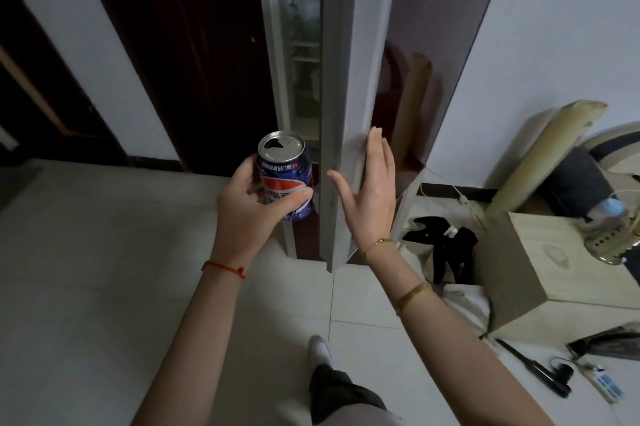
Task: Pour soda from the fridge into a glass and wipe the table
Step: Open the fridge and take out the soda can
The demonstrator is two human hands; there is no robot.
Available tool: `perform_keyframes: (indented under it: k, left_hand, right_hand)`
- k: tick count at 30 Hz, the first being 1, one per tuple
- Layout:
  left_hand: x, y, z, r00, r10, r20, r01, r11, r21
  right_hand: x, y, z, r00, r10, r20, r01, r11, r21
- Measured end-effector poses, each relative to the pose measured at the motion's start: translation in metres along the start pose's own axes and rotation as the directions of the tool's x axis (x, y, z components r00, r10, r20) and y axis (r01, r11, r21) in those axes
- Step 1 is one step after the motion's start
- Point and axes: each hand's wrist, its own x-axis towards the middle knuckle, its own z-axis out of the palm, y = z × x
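My left grip [258,198] clamped on soda can [284,176]; right grip [367,190] spread flat against fridge door [341,113]. Next: shut door, find glass.

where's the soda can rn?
Head view, centre-left: the soda can is upright in the left hand, beside the fridge door edge.

Left hand [247,203]: raised at mid-frame, fingers curled and thumb across the front, closed around a can [285,176] held upright. Left wrist: thin red string band. Left forearm: bare, running from the near lower edge up and slightly right.

Right hand [369,183]: flat, fingers straight and together, thumb spread to the left, palm pressed on the fridge door [349,79] edge. Right wrist: fine gold chain; wider gold bangle further down the bare forearm.
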Motion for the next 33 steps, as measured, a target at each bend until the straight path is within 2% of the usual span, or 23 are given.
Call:
perform_keyframes:
  k: [7,13,25,33]
  left_hand:
    - [0.049,-0.019,-0.023,0.999,-0.022,-0.033,0.022,1.0,-0.005]
    - [0.094,-0.031,-0.032,0.994,-0.078,-0.07,0.077,0.997,-0.018]
    - [0.184,-0.053,-0.028,0.986,-0.064,-0.156,0.073,0.996,0.05]
    - [0.228,-0.064,-0.021,0.986,-0.059,-0.156,0.07,0.995,0.069]
  right_hand:
    - [0.027,0.012,0.04,0.973,-0.201,0.113,0.203,0.979,-0.009]
    - [0.063,0.018,0.074,0.937,-0.289,0.196,0.28,0.957,0.072]
    - [0.134,0.021,0.154,0.89,-0.318,0.327,0.282,0.947,0.153]
    - [0.174,0.041,0.196,0.86,-0.286,0.423,0.219,0.955,0.201]
